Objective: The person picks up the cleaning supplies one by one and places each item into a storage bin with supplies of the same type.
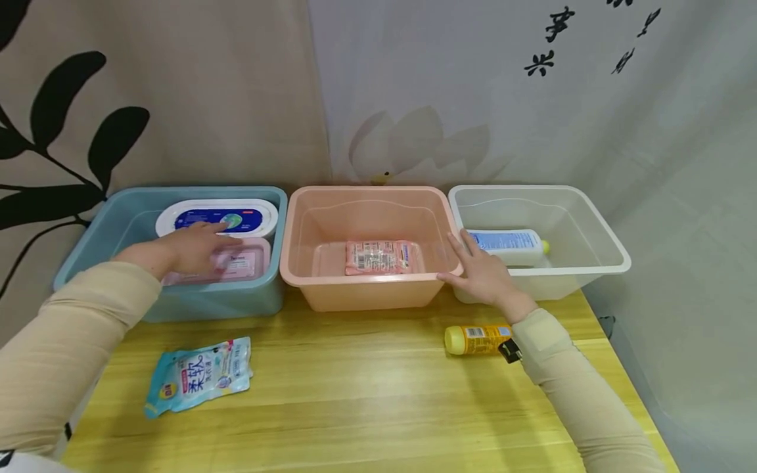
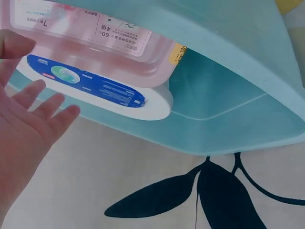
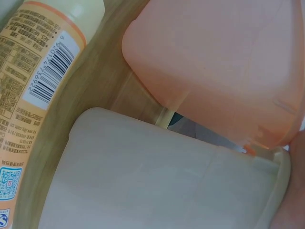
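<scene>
Pink pack (image 1: 254, 264) is lying face up, lengthwise left-to-right; left hand (image 1: 190, 249) is spreading over it, right hand (image 1: 481, 276) spreading wide.

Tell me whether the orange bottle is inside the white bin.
No, the orange bottle lies on the wooden table, in front of the white bin.

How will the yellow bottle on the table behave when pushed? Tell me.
Lying on its side with a rounded body, the bottle may well roll. Its visible sides look smooth and undented, so it is probably fairly stiff.
</scene>
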Available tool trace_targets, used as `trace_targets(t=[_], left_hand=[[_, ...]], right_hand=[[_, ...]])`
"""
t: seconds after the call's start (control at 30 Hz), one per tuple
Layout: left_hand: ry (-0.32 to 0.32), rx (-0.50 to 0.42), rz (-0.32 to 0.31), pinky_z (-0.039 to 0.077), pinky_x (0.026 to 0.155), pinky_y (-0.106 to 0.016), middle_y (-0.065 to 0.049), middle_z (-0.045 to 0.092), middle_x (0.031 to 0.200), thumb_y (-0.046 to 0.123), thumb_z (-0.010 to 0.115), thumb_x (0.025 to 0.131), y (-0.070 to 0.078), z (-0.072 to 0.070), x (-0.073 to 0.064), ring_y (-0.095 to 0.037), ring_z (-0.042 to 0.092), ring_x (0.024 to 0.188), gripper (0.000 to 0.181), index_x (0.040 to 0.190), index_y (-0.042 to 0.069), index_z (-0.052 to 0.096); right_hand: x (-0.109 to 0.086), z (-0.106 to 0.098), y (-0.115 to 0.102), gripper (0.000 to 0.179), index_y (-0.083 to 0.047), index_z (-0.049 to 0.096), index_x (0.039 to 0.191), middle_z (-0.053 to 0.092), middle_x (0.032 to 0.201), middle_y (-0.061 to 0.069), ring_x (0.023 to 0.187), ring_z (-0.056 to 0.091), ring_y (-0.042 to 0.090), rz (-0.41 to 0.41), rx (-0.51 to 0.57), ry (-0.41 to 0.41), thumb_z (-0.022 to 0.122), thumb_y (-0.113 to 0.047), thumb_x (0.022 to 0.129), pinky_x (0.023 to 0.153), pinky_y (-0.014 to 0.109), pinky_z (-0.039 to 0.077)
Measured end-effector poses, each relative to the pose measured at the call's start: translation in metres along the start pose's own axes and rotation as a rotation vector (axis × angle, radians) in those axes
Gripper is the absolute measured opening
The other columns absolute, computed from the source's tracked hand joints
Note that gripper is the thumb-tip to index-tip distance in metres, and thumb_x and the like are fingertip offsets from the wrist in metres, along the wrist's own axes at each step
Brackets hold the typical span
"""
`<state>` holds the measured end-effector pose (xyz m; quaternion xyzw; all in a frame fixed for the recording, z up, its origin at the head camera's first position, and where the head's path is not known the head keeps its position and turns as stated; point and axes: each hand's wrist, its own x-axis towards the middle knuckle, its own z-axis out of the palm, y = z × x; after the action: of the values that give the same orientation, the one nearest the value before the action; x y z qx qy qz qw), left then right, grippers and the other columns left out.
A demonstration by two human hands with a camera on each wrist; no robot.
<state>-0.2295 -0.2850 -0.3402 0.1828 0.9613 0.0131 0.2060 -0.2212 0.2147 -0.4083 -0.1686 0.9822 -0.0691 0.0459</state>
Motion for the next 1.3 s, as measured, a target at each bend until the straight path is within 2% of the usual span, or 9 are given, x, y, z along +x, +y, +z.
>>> trace_targets(t=[0.17, 0.2, 0.27, 0.3, 0.37, 0.43, 0.6, 1.0, 1.3], left_hand=[[0.075, 0.020, 0.012, 0.018, 0.099, -0.074, -0.031, 0.027, 0.146, 0.022, 0.068, 0.077, 0.000, 0.002, -0.002, -0.059, 0.019, 0.129, 0.068, 0.139, 0.010, 0.044], [0.088, 0.022, 0.015, 0.016, 0.100, -0.074, -0.030, 0.027, 0.146, 0.023, 0.067, 0.077, 0.000, 0.002, -0.002, -0.059, 0.018, 0.129, 0.068, 0.140, 0.009, 0.043], [0.112, 0.031, 0.017, 0.013, 0.101, -0.074, -0.030, 0.028, 0.146, 0.024, 0.066, 0.077, 0.000, 0.003, -0.003, -0.058, 0.017, 0.130, 0.069, 0.140, 0.009, 0.042], [0.120, 0.036, 0.016, 0.012, 0.101, -0.074, -0.030, 0.028, 0.146, 0.025, 0.065, 0.078, -0.001, 0.003, -0.004, -0.058, 0.017, 0.130, 0.069, 0.141, 0.008, 0.042], [0.135, 0.036, 0.008, 0.011, 0.102, -0.074, -0.030, 0.028, 0.147, 0.027, 0.064, 0.079, 0.000, 0.004, -0.006, -0.057, 0.015, 0.131, 0.069, 0.141, 0.009, 0.040], [0.149, 0.035, 0.004, 0.009, 0.101, -0.075, -0.029, 0.027, 0.147, 0.030, 0.062, 0.082, -0.001, 0.004, -0.009, -0.057, 0.013, 0.131, 0.067, 0.142, 0.009, 0.039], [0.195, 0.012, -0.008, 0.004, 0.100, -0.076, -0.028, 0.028, 0.148, 0.040, 0.058, 0.087, -0.001, 0.007, -0.016, -0.057, 0.011, 0.133, 0.065, 0.142, 0.010, 0.040], [0.317, -0.070, -0.047, -0.007, 0.103, -0.073, -0.025, 0.027, 0.150, 0.053, 0.056, 0.085, 0.006, 0.024, -0.044, -0.051, 0.006, 0.138, 0.072, 0.142, 0.013, 0.039], [0.468, -0.064, 0.038, -0.006, 0.104, -0.073, -0.022, 0.032, 0.148, 0.047, 0.064, 0.082, 0.006, 0.048, -0.063, -0.050, 0.009, 0.139, 0.072, 0.142, 0.017, 0.040]], right_hand=[[0.000, 0.000, 0.000, 0.087, -0.019, 0.010, 0.152, 0.011, 0.156, 0.020, 0.098, 0.062, 0.042, -0.008, 0.004, 0.000, 0.044, -0.065, 0.087, 0.046, 0.027, 0.039], [0.000, 0.001, 0.000, 0.087, -0.018, 0.010, 0.152, 0.011, 0.156, 0.020, 0.105, 0.059, 0.044, -0.011, 0.003, 0.001, 0.044, -0.065, 0.087, 0.051, 0.031, 0.045], [0.000, 0.001, 0.000, 0.087, -0.018, 0.010, 0.152, 0.010, 0.157, 0.020, 0.120, 0.050, 0.044, -0.010, 0.006, 0.001, 0.044, -0.065, 0.087, 0.072, 0.042, 0.052], [0.000, 0.001, 0.000, 0.087, -0.018, 0.009, 0.152, 0.009, 0.157, 0.019, 0.127, 0.043, 0.043, -0.011, 0.005, 0.002, 0.044, -0.065, 0.087, 0.084, 0.049, 0.050], [0.000, 0.001, 0.000, 0.087, -0.018, 0.009, 0.152, 0.008, 0.157, 0.019, 0.139, 0.026, 0.041, -0.014, 0.008, 0.000, 0.044, -0.065, 0.088, 0.102, 0.058, 0.035], [0.000, 0.001, 0.000, 0.087, -0.018, 0.009, 0.152, 0.006, 0.157, 0.018, 0.143, 0.015, 0.037, -0.012, 0.017, -0.004, 0.044, -0.064, 0.088, 0.110, 0.061, 0.022], [-0.001, 0.000, 0.000, 0.086, -0.016, 0.012, 0.152, 0.006, 0.157, 0.018, 0.145, 0.010, 0.035, -0.015, 0.022, -0.008, 0.044, -0.064, 0.088, 0.113, 0.059, 0.016], [-0.001, 0.000, -0.001, 0.085, -0.013, 0.016, 0.151, 0.005, 0.157, 0.020, 0.144, 0.011, 0.037, -0.025, 0.041, -0.019, 0.044, -0.063, 0.088, 0.114, 0.056, 0.017], [0.000, 0.001, 0.000, 0.086, -0.011, 0.015, 0.151, 0.005, 0.156, 0.021, 0.144, 0.012, 0.037, -0.028, 0.033, -0.014, 0.043, -0.064, 0.088, 0.114, 0.054, 0.019]])
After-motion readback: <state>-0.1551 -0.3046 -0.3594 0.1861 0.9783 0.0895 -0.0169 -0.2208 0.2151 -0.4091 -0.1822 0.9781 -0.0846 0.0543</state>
